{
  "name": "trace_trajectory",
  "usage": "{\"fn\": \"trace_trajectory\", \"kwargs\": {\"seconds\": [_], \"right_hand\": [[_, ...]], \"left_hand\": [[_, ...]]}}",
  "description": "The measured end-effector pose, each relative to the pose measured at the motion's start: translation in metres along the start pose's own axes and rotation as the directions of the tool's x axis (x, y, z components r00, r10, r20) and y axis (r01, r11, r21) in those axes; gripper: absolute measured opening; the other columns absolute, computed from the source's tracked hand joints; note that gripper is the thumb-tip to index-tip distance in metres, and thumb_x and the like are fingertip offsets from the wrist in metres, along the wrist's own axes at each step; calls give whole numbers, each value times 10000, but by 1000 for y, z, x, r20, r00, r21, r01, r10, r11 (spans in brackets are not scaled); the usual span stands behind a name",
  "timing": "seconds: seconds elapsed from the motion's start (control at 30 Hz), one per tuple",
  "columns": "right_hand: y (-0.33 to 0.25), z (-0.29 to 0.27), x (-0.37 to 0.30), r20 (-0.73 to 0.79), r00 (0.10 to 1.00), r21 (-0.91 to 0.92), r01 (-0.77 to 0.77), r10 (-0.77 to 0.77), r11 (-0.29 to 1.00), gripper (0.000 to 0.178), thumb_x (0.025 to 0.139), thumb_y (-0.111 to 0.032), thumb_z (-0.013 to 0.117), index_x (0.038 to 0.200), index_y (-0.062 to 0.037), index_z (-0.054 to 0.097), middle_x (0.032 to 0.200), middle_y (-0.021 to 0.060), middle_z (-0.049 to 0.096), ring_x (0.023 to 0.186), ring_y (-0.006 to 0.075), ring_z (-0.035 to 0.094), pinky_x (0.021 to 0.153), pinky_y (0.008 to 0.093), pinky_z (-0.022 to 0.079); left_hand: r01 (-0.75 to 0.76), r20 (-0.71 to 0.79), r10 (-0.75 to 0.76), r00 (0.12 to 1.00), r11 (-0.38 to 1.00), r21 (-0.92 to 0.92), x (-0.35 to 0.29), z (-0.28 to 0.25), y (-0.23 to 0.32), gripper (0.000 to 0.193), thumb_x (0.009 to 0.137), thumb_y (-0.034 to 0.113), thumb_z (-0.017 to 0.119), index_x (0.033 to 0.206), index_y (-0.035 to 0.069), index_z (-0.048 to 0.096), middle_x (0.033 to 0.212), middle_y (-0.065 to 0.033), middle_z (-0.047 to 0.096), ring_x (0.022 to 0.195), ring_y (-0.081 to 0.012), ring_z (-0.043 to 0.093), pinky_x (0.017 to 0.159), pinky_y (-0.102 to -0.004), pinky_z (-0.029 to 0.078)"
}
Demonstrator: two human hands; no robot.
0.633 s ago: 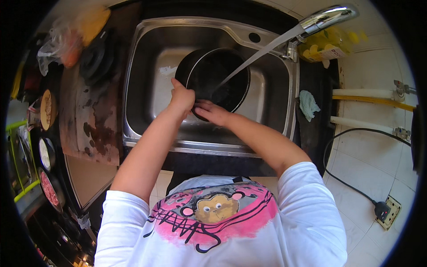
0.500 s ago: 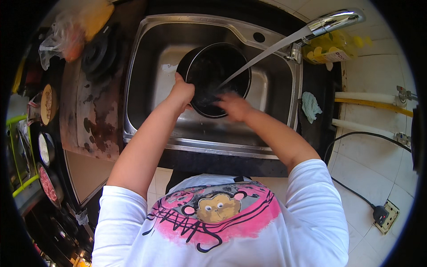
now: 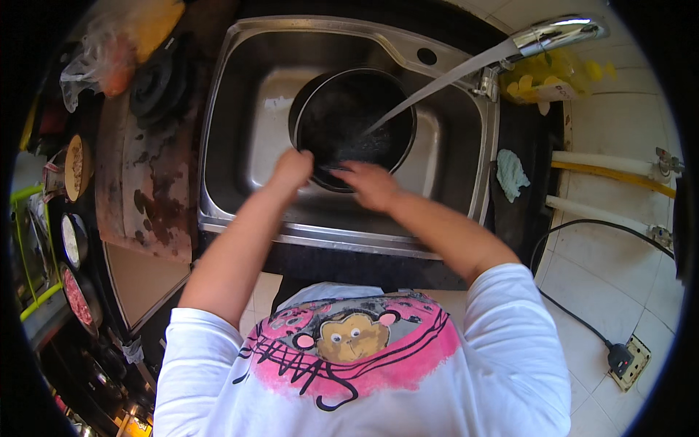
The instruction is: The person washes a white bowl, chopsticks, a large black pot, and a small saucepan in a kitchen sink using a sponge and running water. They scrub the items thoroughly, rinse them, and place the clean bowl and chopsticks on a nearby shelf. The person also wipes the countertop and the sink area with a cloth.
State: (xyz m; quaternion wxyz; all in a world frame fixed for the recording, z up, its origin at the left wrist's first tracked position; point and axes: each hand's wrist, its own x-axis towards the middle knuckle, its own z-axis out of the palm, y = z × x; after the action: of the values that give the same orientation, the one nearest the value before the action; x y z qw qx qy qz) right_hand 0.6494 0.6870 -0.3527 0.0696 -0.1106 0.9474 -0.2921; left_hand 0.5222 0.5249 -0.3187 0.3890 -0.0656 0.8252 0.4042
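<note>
Dark round pot (image 3: 348, 95) sits in the steel sink (image 3: 477, 186), mouth up. Left hand (image 3: 293, 170) curled at its near-left rim; whether it pinches the edge, cannot tell. Walls look stiff, probably metal: likely slippery wet, heavier as it fills, best held by opposite sides of the rim. Right hand (image 3: 370, 185) at the near rim, fingers extended, grip unclear. Farther right, water stream (image 3: 444, 85) slants in from the chrome faucet (image 3: 561, 35).

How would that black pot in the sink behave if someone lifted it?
The black pot looks hard-walled, so it would probably stay stiff. Water pouring in from the chrome faucet may make it slippery, and perhaps heavier if it collects.
</note>
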Motion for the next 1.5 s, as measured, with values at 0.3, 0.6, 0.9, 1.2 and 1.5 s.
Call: {"fn": "trace_trajectory", "kwargs": {"seconds": [0.3, 0.6, 0.9, 1.2, 1.5], "right_hand": [[32, -8, -17, -5, 998, -233, 62, -65, 971, 324, 753, -141, 523, 1069, -129, 591, 1039, 104, 565, 1028, 263, 532, 887, 387, 440], [93, -48, 31, 85, 958, -605, -168, 273, 778, 343, 872, -229, 413, 1124, -47, 557, 1221, 148, 493, 1166, 311, 431, 978, 395, 351], [17, 47, 84, 202, 765, 329, -641, 611, 693, 450, 846, -278, 457, 1213, -19, 494, 1308, 196, 415, 1171, 361, 421, 983, 400, 344], [55, -33, 36, 523, 806, -414, -45, 278, 909, 375, 853, -213, 442, 1191, -73, 523, 1293, 115, 452, 1157, 289, 450, 982, 363, 357], [95, -73, 74, 171, 974, -956, 201, -148, 216, 484, 880, -171, 329, 1353, -69, 327, 1435, 72, 265, 1331, 196, 212, 1103, 286, 145]], "left_hand": [[208, 235, -130, 963, 916, -344, -23, 14, -18, 395, 845, 152, 434, 1210, 2, 413, 1128, -163, 537, 871, -321, 616, 661, -368, 548], [153, 263, -58, 963, 923, -354, -31, 40, 5, 392, 856, 131, 357, 1164, -109, 383, 1035, -218, 574, 811, -287, 650, 624, -317, 554], [234, 343, -81, 936, 870, -434, -22, 51, -5, 342, 833, 90, 403, 1145, -49, 431, 1022, -186, 578, 804, -286, 636, 634, -342, 553], [129, 199, -63, 978, 932, -339, -36, 3, 9, 413, 780, 40, 383, 1184, -44, 379, 1049, -190, 544, 835, -285, 610, 617, -370, 554], [97, 189, -84, 978, 994, -57, -44, -9, 49, 488, 755, 55, 404, 1232, -5, 319, 1030, -178, 519, 800, -294, 597, 596, -381, 559]]}}
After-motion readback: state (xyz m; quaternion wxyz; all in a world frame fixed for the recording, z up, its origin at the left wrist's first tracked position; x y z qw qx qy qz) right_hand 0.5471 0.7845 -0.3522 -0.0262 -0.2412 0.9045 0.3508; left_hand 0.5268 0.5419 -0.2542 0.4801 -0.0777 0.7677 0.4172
